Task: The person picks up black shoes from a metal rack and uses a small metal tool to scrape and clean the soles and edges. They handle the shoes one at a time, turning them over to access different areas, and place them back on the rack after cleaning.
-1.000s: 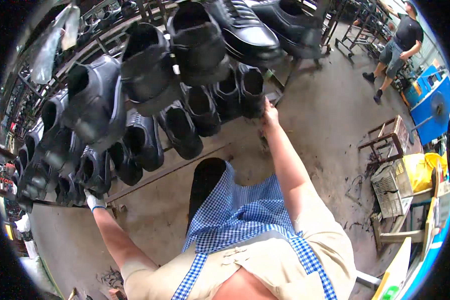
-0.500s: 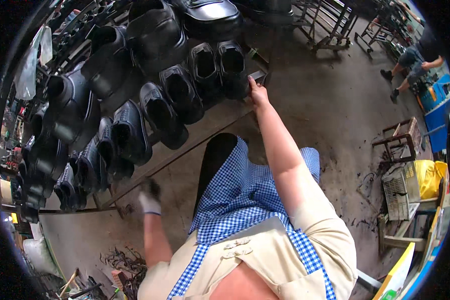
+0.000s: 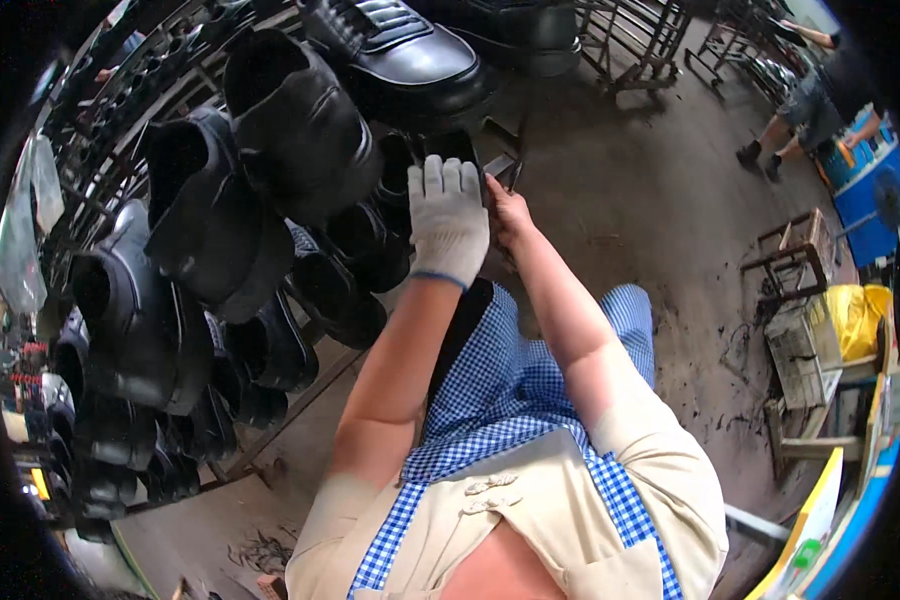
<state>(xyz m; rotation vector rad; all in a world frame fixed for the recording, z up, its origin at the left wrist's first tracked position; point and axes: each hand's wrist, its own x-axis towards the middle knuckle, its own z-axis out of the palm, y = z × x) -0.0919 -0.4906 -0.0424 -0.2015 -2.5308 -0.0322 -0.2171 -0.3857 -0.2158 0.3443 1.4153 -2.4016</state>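
Note:
My left hand [image 3: 448,222], in a white knit glove with a blue cuff edge, lies over a black shoe [image 3: 450,147] at the right end of the rack's lower row. Its fingers are stretched out and slightly apart. The glove hides most of that shoe. Just to the right is my bare right hand [image 3: 511,218], its fingers curled at the rack's end beside the shoe. What they close on is hidden. Another black shoe [image 3: 395,170] stands left of the glove. Above it, a larger-looking black lace-up shoe [image 3: 405,50] sits on the upper row.
Rows of black shoes [image 3: 135,310] fill the rack on the left. At right are a small wooden stool [image 3: 795,250], a grey crate [image 3: 795,350] and a yellow bag [image 3: 855,320]. Another person [image 3: 820,100] stands at far right, near a blue machine [image 3: 870,200]. Wheeled racks [image 3: 635,45] stand beyond.
My gloved left hand has swung up from low at my left side onto the shoe at the rack's end. My right hand stays at the rack's end, slightly lower. The view has shifted.

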